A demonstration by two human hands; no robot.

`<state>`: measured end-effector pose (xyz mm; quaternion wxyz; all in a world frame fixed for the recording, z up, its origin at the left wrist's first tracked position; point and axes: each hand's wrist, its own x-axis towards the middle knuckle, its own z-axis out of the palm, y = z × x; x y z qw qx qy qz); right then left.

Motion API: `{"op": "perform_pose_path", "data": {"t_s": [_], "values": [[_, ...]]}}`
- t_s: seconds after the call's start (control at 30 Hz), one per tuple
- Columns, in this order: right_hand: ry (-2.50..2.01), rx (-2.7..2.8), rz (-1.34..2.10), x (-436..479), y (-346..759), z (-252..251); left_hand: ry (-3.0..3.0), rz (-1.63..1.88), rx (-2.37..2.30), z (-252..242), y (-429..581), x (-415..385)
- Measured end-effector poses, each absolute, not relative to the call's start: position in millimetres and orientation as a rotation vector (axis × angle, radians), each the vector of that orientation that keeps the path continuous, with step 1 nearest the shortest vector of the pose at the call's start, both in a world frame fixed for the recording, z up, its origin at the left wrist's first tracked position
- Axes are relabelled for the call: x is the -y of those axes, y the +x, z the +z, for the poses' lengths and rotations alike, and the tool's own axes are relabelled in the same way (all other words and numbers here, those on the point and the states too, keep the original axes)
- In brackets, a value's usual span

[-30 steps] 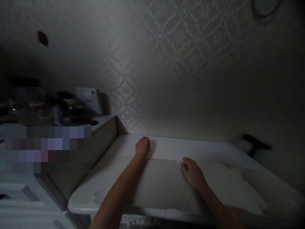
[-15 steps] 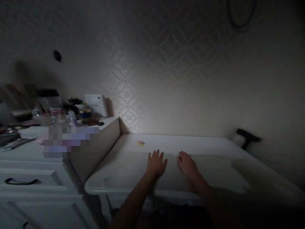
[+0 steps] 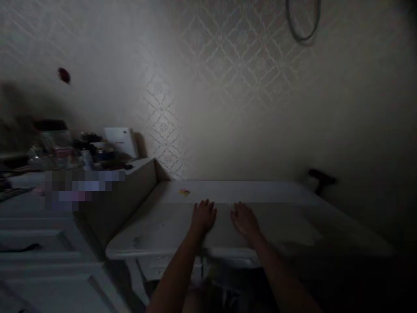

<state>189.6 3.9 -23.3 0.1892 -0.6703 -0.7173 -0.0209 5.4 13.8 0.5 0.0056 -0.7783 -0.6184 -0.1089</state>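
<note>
My left hand [image 3: 202, 217] lies palm down on the pale sheet [image 3: 176, 226] spread over the white tabletop [image 3: 228, 189], its fingers stretched forward. To its right, my right hand [image 3: 246, 221] rests on the same sheet with its fingers extended towards the wall. Nothing is held in either hand. Both sets of fingertips come close to the sheet's far edge. A small pink and yellow thing [image 3: 184, 191], too blurred to name, lies beyond my left hand on the tabletop.
At the left stands a white drawer cabinet [image 3: 39, 239] with jars, bottles and a white box [image 3: 121, 141] on top. A black T-shaped object [image 3: 321, 179] stands behind the table's right side. The patterned wall [image 3: 237, 108] rises behind, with a hanging cable loop [image 3: 304, 34].
The view has shifted slightly to the right, so the surroundings appear further left. My left hand's fingers look closer together. Both hands remain on the sheet.
</note>
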Motion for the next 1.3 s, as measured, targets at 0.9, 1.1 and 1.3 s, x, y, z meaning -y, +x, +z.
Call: {"op": "perform_pose_path", "data": {"t_s": [0.9,1.1,1.3], "values": [[-1.877,1.990,-0.012,-5.6,188.3,-20.1,-2.427,-0.347,1.934,3.4,4.1,-15.0],[-1.882,1.988,-0.011,-4.6,187.9,-17.9,-2.430,-0.337,1.946,4.4,3.6,-15.4],[-1.880,1.985,0.001,-3.2,187.2,-14.9,-2.426,-0.349,1.952,4.6,3.9,-14.6]]}}
